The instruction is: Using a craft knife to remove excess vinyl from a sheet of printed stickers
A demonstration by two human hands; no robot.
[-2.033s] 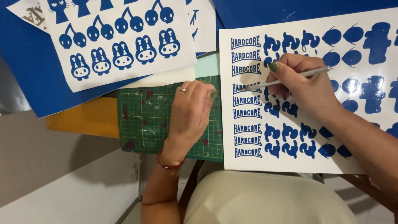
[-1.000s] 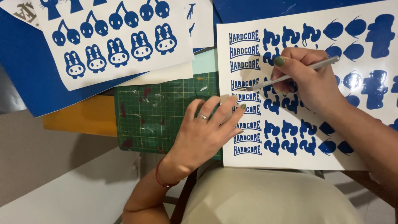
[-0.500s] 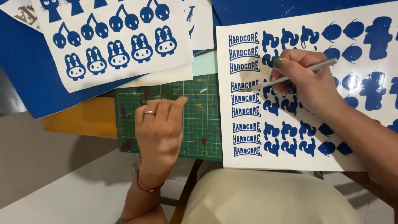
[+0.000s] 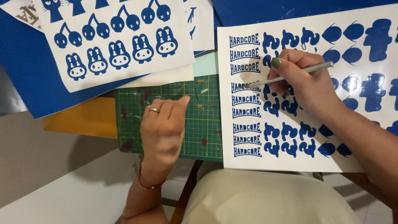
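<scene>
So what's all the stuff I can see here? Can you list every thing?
Sticker sheet: one, white with blue shapes and word stickers, right side, under the right hand.
Sticker sheet with bunnies and cherries: one, white with blue figures, upper left.
Blue sheets: at least two, plain blue, under the stickers along the top and left.
Cutting mat: one, green with a grid, middle.
Orange board: one, left of the mat.
Thin tool: one, silvery, tip on the word stickers.
Ring: one, silvery, on a left finger.
Left hand: resting on the mat.
Right hand: holding the tool.
</scene>
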